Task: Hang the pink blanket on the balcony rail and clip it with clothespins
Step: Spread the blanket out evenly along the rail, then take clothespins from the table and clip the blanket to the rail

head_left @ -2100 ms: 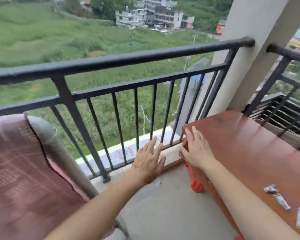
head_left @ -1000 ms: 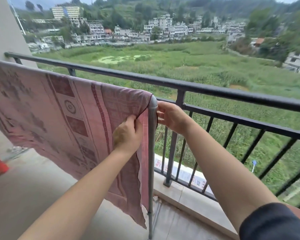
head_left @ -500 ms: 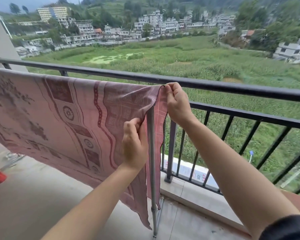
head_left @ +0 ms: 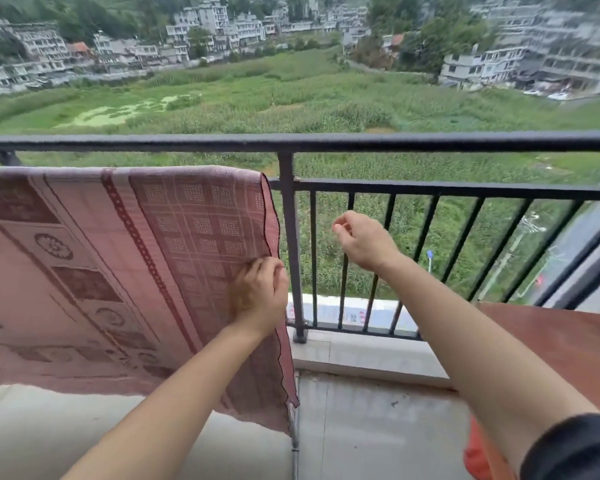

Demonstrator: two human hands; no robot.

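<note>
The pink patterned blanket (head_left: 118, 258) hangs draped over a bar on the left, just below and in front of the black balcony rail (head_left: 413, 142). Its right edge falls beside a rail post (head_left: 290, 237). My left hand (head_left: 258, 294) is blurred, with its fingers curled on that right edge about halfway down. My right hand (head_left: 362, 240) hovers apart from the blanket, in front of the railing bars, with loosely curled fingers holding nothing. No clothespins are in view.
A thin metal rack pole (head_left: 293, 445) shows below the blanket's lower corner. A red-brown table (head_left: 555, 344) stands at the right against the railing, with something orange (head_left: 478, 455) under it. The concrete floor (head_left: 368, 427) runs up to a low kerb.
My right hand has let go of the blanket's top corner and moved right into the air. My left hand has slid lower along the edge. The view has turned to the right.
</note>
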